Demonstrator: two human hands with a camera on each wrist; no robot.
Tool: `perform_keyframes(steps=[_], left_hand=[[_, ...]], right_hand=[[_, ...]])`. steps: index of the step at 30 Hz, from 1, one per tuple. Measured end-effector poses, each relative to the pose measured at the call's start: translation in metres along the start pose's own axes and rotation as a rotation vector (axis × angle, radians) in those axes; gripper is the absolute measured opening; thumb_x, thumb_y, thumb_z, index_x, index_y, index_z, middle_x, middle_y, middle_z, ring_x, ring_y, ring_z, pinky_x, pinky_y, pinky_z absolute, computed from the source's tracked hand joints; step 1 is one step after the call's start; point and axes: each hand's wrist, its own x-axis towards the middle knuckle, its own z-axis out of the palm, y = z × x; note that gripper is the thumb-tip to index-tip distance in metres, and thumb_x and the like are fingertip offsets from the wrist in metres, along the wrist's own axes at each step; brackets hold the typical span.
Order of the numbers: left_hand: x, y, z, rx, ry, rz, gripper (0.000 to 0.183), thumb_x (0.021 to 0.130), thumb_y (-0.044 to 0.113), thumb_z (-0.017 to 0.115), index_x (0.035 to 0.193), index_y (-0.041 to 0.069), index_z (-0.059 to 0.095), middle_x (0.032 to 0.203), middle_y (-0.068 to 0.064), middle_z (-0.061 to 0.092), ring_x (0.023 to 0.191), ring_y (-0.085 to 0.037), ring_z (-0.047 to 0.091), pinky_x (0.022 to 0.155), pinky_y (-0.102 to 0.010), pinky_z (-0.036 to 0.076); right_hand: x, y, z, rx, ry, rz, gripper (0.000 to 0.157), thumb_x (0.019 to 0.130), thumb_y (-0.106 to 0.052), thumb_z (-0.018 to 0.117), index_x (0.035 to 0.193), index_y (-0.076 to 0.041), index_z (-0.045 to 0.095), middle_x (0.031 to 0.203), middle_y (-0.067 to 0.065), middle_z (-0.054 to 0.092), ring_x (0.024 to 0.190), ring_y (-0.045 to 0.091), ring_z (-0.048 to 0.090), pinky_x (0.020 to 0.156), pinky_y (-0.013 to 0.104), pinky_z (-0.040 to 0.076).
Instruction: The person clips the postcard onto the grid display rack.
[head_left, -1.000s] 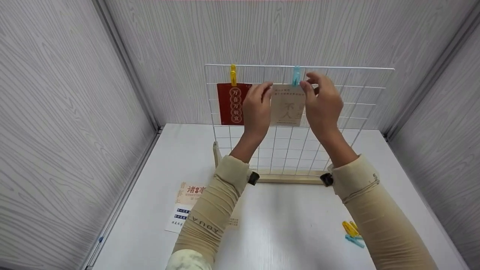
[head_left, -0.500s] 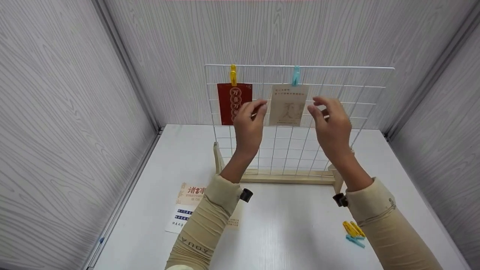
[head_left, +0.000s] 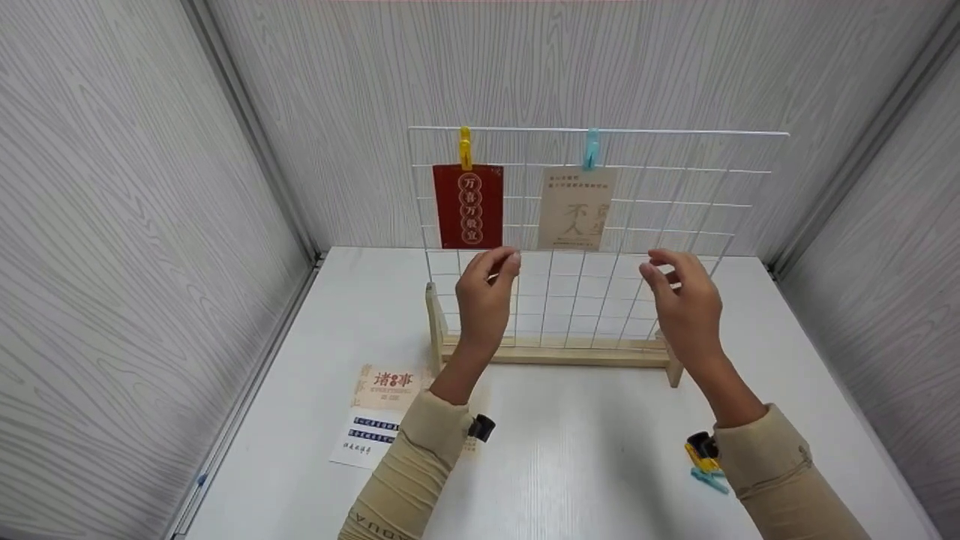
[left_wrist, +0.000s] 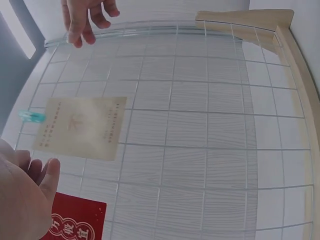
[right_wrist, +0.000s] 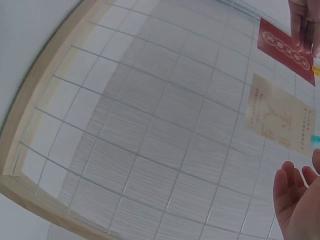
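A red card (head_left: 470, 208) with white-ringed characters hangs on the white wire grid (head_left: 675, 133) from a yellow clothespin (head_left: 466, 148). To its right a beige card (head_left: 576, 210) hangs from a light blue clothespin (head_left: 591, 150). My left hand (head_left: 482, 304) is just below the red card, fingers loosely bent with nothing between them. Level with it, my right hand (head_left: 686, 307) hovers before the grid's right part, also holding nothing. In the right wrist view the beige card (right_wrist: 280, 115) lies beyond the fingers of the right hand (right_wrist: 300, 205).
The grid stands in a wooden base (head_left: 570, 355) on a white table (head_left: 555, 450). A pink-beige card (head_left: 390, 386) and a white card (head_left: 364, 442) lie at left, partly under my left sleeve. Yellow clothespins (head_left: 694, 456) and a blue clothespin (head_left: 709, 480) lie at right.
Both hands have come down and apart, away from the blue clothespin and beige card, which stays hanging. The red card is now fully uncovered.
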Motion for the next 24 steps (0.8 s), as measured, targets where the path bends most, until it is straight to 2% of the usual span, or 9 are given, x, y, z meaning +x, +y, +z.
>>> perform_keyframes(steps=[5, 9, 13, 19, 24], left_hand=[[-0.016, -0.023, -0.006, 0.004, 0.007, -0.024, 0.019, 0.1, 0.021, 0.064, 0.108, 0.005, 0.072, 0.097, -0.006, 0.069, 0.089, -0.013, 0.066, 0.08, -0.027, 0.059], [-0.031, -0.042, -0.015, 0.032, 0.01, -0.088, 0.021, 0.1, 0.027, 0.065, 0.103, 0.007, 0.072, 0.094, -0.004, 0.07, 0.086, -0.013, 0.067, 0.079, -0.027, 0.058], [-0.047, -0.064, -0.031, 0.08, 0.008, -0.162, 0.023, 0.1, 0.03, 0.064, 0.101, 0.009, 0.073, 0.091, -0.004, 0.07, 0.085, -0.013, 0.067, 0.076, -0.026, 0.057], [-0.071, -0.098, -0.056, 0.138, -0.043, -0.289, 0.027, 0.1, 0.036, 0.063, 0.106, 0.011, 0.072, 0.094, -0.004, 0.07, 0.087, -0.014, 0.064, 0.076, -0.028, 0.055], [-0.089, -0.123, -0.075, 0.2, -0.089, -0.395, 0.028, 0.1, 0.037, 0.062, 0.11, 0.013, 0.073, 0.097, -0.001, 0.069, 0.089, -0.016, 0.062, 0.079, -0.033, 0.054]], right_hand=[[-0.016, 0.012, -0.001, -0.019, 0.006, -0.012, 0.029, 0.098, -0.024, 0.067, 0.121, -0.005, 0.069, 0.111, 0.008, 0.069, 0.089, 0.006, 0.057, 0.069, 0.008, 0.041], [-0.031, 0.02, -0.002, -0.036, 0.001, -0.008, 0.028, 0.097, -0.022, 0.069, 0.12, -0.005, 0.069, 0.109, 0.008, 0.069, 0.088, 0.007, 0.058, 0.071, 0.005, 0.04], [-0.046, 0.027, -0.003, -0.039, -0.026, 0.026, 0.027, 0.097, -0.023, 0.068, 0.119, -0.007, 0.07, 0.108, 0.007, 0.069, 0.089, 0.011, 0.06, 0.071, 0.005, 0.04], [-0.068, 0.044, -0.005, -0.105, -0.068, 0.109, 0.028, 0.098, -0.031, 0.067, 0.116, -0.011, 0.07, 0.106, 0.003, 0.069, 0.088, 0.013, 0.061, 0.063, 0.015, 0.043], [-0.083, 0.058, -0.008, -0.13, -0.096, 0.163, 0.03, 0.1, -0.036, 0.064, 0.117, -0.012, 0.07, 0.105, 0.002, 0.068, 0.09, 0.013, 0.058, 0.066, 0.024, 0.043]])
